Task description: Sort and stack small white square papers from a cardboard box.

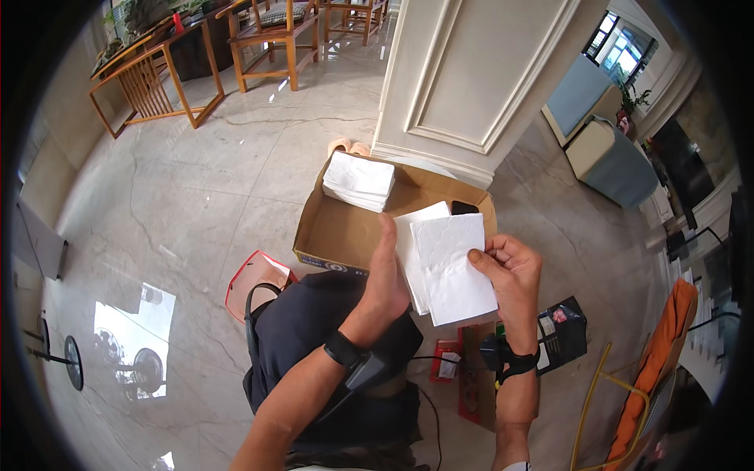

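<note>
My left hand [386, 282] is raised at the left edge of some white embossed paper sheets, thumb up, with its fingers hidden behind them. Between thumb and fingers my right hand [509, 268] pinches the front folded paper sheet [453, 265]. Another white sheet [412, 241] lies behind it, offset to the left. Beyond the hands, a shallow cardboard box [347, 235] holds a neat stack of white folded papers [359, 179] in its far left corner. A dark flat object [464, 208] shows at the box's right side, partly covered by the sheets. Both wrists wear black bands.
A panelled pillar [465, 76] stands just past the box, with pink slippers [349, 146] beside its base. A red-edged bag [256, 282] lies left of my knees. Red packages [477, 377] and a dark package [562, 335] are at right, near an orange cushion [654, 377]. Wooden chairs [274, 41] stand farther off.
</note>
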The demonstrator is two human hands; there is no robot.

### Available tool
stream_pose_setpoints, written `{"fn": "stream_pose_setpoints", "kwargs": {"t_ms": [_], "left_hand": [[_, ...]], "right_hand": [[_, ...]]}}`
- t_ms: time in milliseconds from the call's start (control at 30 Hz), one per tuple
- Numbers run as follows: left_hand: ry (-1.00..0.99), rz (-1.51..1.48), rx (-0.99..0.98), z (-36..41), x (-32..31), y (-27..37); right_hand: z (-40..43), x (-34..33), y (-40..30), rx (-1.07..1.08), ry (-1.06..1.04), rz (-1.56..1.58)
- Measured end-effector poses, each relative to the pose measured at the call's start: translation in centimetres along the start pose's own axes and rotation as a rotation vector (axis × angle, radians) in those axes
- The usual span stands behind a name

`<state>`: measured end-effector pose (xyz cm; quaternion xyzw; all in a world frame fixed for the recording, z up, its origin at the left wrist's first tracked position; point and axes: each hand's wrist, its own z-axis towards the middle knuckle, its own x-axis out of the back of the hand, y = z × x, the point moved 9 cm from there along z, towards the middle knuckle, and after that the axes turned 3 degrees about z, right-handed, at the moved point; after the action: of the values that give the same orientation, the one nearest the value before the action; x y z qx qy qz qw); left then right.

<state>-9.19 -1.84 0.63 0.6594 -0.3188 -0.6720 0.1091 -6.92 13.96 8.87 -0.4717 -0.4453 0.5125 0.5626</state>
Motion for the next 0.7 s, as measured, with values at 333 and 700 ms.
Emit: {"fn": "stream_pose_setpoints", "kwargs": {"t_ms": [333, 700], "left_hand": [[-0.033, -0.125, 0.05, 0.5, 0.2, -1.3], [0.023, -0.132, 0.025, 1.0, 1.5, -1.9]], "right_hand": [[0.5, -1.3, 0.8, 0.035, 0.033, -0.151], [0.8, -1.4, 1.5, 0.016, 0.047, -0.203]]}}
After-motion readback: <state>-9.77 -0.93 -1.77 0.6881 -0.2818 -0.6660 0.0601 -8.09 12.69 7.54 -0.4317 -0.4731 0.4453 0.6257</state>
